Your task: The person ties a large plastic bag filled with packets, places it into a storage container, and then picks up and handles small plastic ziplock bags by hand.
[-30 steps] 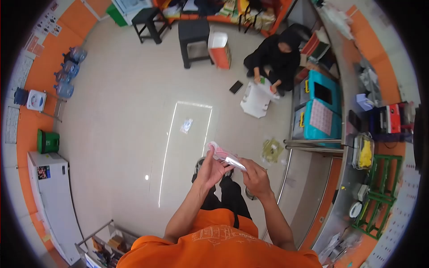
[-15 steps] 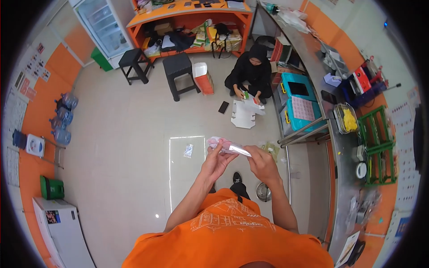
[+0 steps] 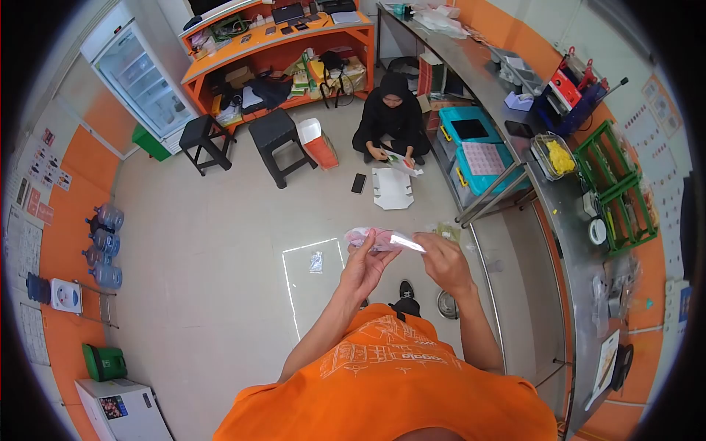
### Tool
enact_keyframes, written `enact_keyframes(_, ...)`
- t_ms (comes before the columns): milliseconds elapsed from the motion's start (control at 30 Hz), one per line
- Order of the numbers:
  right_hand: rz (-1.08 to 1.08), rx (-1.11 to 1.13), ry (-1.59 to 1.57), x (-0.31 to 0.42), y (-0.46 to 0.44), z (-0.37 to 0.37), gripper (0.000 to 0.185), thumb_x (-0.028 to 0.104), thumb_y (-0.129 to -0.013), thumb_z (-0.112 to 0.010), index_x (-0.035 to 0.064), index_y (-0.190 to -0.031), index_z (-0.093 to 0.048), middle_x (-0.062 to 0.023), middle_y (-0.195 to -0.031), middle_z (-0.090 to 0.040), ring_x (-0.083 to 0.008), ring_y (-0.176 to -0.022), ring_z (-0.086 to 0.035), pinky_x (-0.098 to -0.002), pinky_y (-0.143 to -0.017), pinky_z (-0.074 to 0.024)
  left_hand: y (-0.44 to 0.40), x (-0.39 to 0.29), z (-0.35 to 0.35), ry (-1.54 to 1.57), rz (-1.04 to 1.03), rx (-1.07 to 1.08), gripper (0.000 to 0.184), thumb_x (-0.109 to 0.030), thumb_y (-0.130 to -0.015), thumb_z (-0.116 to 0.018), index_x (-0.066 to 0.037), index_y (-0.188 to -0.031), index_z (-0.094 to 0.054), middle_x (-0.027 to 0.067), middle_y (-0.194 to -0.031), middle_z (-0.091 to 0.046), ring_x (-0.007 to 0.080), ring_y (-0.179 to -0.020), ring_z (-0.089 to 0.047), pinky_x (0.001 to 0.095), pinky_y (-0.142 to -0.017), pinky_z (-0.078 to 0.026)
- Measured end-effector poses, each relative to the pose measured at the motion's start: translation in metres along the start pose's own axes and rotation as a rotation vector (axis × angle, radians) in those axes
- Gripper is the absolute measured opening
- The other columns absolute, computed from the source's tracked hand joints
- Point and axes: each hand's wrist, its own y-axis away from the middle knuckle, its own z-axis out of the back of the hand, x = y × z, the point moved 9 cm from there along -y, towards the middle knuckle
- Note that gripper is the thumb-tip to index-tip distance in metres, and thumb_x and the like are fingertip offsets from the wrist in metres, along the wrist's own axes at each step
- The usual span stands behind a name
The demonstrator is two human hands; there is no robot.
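Note:
A clear plastic packet (image 3: 384, 239) with something pink and white inside is stretched between my hands, above the floor. My left hand (image 3: 362, 270) grips the pink end, thumb on top and fingers underneath. At the shiny transparent end, my right hand (image 3: 446, 263) pinches the plastic with fingers closed. What lies inside the packet is too small to make out. On the floor beyond my left hand lies a small silvery packet (image 3: 316, 262). A greenish plastic packet (image 3: 447, 232) is on the floor just past my right hand.
A person in black (image 3: 391, 117) squats ahead, handling a carton piece beside a flat white carton (image 3: 393, 189) and a phone (image 3: 358, 183). Black stools (image 3: 273, 132) stand left of them. A steel counter (image 3: 507, 110) runs along the right. A metal bowl (image 3: 446, 304) sits near my foot.
My view has shifted and tilted. Both hands still hold the packet, which now lies more level. The person ahead has lifted a carton piece off the white one on the floor.

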Motion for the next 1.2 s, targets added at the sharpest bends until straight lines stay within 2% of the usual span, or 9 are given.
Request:
enact_keyframes(100, 0.049, 0.092, 0.097, 0.013, 0.001, -0.005, 0.029, -0.006, -0.076, -0.065, -0.0029, -0.104, -0.063, -0.0160, -0.099, -0.068, -0.0341, -0.085, -0.069, -0.0395, -0.073, -0.0575, -0.001, 0.006, 0.008, 0.055, -0.047, -0.032, 0.038, -0.023, -0.096, -0.064, -0.003, -0.120, -0.044, 0.0176, -0.122, -0.053, 0.0329, -0.122, -0.052, 0.0469, -0.112, -0.042)
enact_keyframes(200, 0.061, 0.112, 0.074, 0.017, 0.008, -0.001, 0.029, -0.006, -0.076, -0.066, -0.0020, -0.105, -0.064, -0.0163, -0.100, -0.069, -0.0337, -0.087, -0.069, -0.0398, -0.074, -0.0572, -0.003, 0.009, 0.010, 0.092, -0.066, -0.040, 0.031, -0.016, -0.094, -0.067, -0.007, -0.112, -0.043, 0.0151, -0.119, -0.056, 0.0289, -0.111, -0.059, 0.0461, -0.103, -0.050)
enact_keyframes(300, -0.055, 0.127, -0.042, 0.013, 0.010, 0.004, 0.030, -0.005, -0.076, -0.065, -0.0013, -0.105, -0.064, -0.0166, -0.099, -0.069, -0.0339, -0.089, -0.069, -0.0400, -0.075, -0.0568, 0.005, 0.008, -0.002, 0.034, -0.068, 0.011, 0.029, -0.018, -0.094, -0.067, -0.006, -0.111, -0.045, 0.0143, -0.118, -0.057, 0.0279, -0.113, -0.058, 0.0455, -0.103, -0.050)
enact_keyframes(433, -0.178, 0.083, -0.257, 0.003, 0.008, 0.011, 0.030, -0.005, -0.079, -0.065, -0.0010, -0.109, -0.064, -0.0165, -0.104, -0.069, -0.0361, -0.092, -0.068, -0.0397, -0.078, -0.0560, 0.008, 0.012, -0.006, 0.049, -0.039, 0.083, 0.044, -0.021, -0.097, -0.062, -0.011, -0.126, -0.031, 0.0153, -0.126, -0.053, 0.0334, -0.120, -0.055, 0.0486, -0.106, -0.046)
enact_keyframes(533, -0.319, 0.099, -0.354, -0.008, 0.007, 0.010, 0.028, -0.003, -0.083, -0.064, -0.0006, -0.110, -0.064, -0.0161, -0.102, -0.070, -0.0364, -0.090, -0.068, -0.0379, -0.076, -0.0554, 0.013, 0.008, -0.017, -0.011, -0.025, 0.085, 0.044, -0.033, -0.097, -0.061, -0.007, -0.124, -0.038, 0.0167, -0.126, -0.052, 0.0327, -0.124, -0.052, 0.0484, -0.111, -0.041)
enact_keyframes(600, -0.368, 0.073, -0.339, -0.012, 0.007, 0.012, 0.025, -0.003, -0.085, -0.063, -0.0004, -0.109, -0.063, -0.0164, -0.098, -0.070, -0.0359, -0.083, -0.068, -0.0372, -0.071, -0.0538, 0.016, 0.004, -0.016, -0.094, -0.072, 0.052, 0.045, -0.034, -0.098, -0.060, -0.010, -0.125, -0.033, 0.0172, -0.128, -0.051, 0.0335, -0.124, -0.051, 0.0500, -0.110, -0.042)
enact_keyframes(933, -0.234, 0.007, -0.215, -0.009, -0.005, 0.021, 0.024, -0.003, -0.081, -0.065, -0.0009, -0.104, -0.064, -0.0170, -0.090, -0.070, -0.0341, -0.074, -0.066, -0.0394, -0.065, -0.0505, 0.011, -0.008, -0.013, -0.236, -0.115, 0.004, 0.046, -0.042, -0.100, -0.051, -0.013, -0.123, -0.022, 0.0195, -0.129, -0.047, 0.0358, -0.123, -0.053, 0.0527, -0.110, -0.043)
enact_keyframes(1000, -0.120, -0.009, -0.142, -0.004, -0.007, 0.021, 0.026, -0.004, -0.079, -0.065, -0.0007, -0.104, -0.064, -0.0162, -0.090, -0.070, -0.0331, -0.074, -0.066, -0.0392, -0.065, -0.0501, 0.011, -0.009, -0.017, -0.184, -0.107, 0.003, 0.045, -0.040, -0.100, -0.052, -0.012, -0.122, -0.025, 0.0210, -0.130, -0.047, 0.0372, -0.125, -0.051, 0.0522, -0.110, -0.042)
enact_keyframes(1200, -0.105, 0.036, -0.130, -0.001, -0.015, 0.009, 0.026, -0.005, -0.076, -0.065, -0.0004, -0.102, -0.064, -0.0145, -0.098, -0.070, -0.0324, -0.076, -0.066, -0.0396, -0.066, -0.0504, 0.001, -0.017, -0.014, 0.011, -0.016, 0.130, 0.042, -0.033, -0.101, -0.053, -0.007, -0.123, -0.028, 0.0230, -0.126, -0.051, 0.0400, -0.126, -0.051, 0.0507, -0.110, -0.043)
